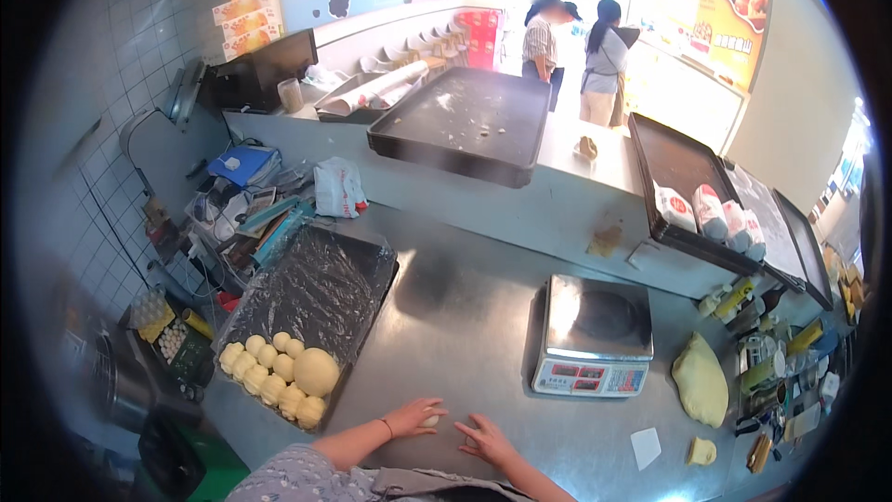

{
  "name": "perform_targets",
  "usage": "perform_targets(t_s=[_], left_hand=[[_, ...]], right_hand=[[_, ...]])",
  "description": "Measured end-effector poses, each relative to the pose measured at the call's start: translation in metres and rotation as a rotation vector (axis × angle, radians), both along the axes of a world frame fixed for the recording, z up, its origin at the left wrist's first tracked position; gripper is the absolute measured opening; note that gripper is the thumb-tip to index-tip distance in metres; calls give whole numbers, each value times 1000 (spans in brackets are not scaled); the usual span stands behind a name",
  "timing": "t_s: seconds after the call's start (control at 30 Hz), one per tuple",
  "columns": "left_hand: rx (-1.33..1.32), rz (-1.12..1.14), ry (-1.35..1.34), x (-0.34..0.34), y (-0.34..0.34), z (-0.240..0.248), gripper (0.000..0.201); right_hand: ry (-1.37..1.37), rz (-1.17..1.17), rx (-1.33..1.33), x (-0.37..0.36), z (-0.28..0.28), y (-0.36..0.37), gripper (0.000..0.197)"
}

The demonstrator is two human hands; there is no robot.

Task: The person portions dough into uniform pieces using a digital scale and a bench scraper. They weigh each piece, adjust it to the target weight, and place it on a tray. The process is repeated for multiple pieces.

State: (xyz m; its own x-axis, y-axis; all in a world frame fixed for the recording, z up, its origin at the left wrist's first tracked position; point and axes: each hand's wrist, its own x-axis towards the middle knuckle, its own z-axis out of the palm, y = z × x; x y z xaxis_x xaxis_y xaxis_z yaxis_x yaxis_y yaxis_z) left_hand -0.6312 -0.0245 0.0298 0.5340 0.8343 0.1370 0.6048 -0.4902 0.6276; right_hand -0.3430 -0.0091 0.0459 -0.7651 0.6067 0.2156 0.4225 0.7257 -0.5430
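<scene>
My left hand [409, 416] curls over a small pale dough ball [430, 421] on the steel worktop [446, 316], and part of the ball shows under the fingers. To its right, my right hand [489, 441] rests low over the worktop with fingers spread and nothing in them. On the left lies a black tray [316, 265] lined with clear plastic film. Its near end carries several round dough balls [268, 354], some ridged dough pieces [272, 389] and one larger smooth dough ball [316, 372]. A big dough lump [700, 381] and a smaller dough piece [701, 451] lie at the right.
A digital scale [599, 325] stands right of centre, with a white scraper-like card [645, 447] nearer me. Bottles and tools [771, 372] crowd the right edge. Dark trays [474, 121] and wrapped packages [711, 212] sit on the raised counter. Two people [604, 60] stand beyond.
</scene>
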Motion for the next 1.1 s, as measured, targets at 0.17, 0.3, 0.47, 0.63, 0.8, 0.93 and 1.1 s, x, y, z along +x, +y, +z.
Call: perform_targets(t_s=[0.17, 0.3, 0.47, 0.63, 0.8, 0.93, 1.1], left_hand=[[-181, 230, 101, -13, 3, 16, 72], [-361, 362, 141, -2, -20, 4, 90], [-442, 617, -449, -3, -23, -39, 80], [-636, 860, -834, -18, -31, -39, 50], [-641, 932, -947, -46, -50, -34, 37], [-480, 864, -968, -57, -66, -30, 30], [-341, 786, -744, -136, -58, 49, 20]], right_hand=[[-39, -214, -170, 37, 14, -10, 69], [-303, -229, -231, 5, -7, -15, 48], [-52, -280, -281, -68, 24, 2, 54], [-231, -232, -163, -108, 3, -1, 85], [-237, -287, -237, -118, 5, 14, 89], [-461, -86, -70, -144, 18, 14, 79], [-642, -23, -123, -162, 11, 35, 59]])
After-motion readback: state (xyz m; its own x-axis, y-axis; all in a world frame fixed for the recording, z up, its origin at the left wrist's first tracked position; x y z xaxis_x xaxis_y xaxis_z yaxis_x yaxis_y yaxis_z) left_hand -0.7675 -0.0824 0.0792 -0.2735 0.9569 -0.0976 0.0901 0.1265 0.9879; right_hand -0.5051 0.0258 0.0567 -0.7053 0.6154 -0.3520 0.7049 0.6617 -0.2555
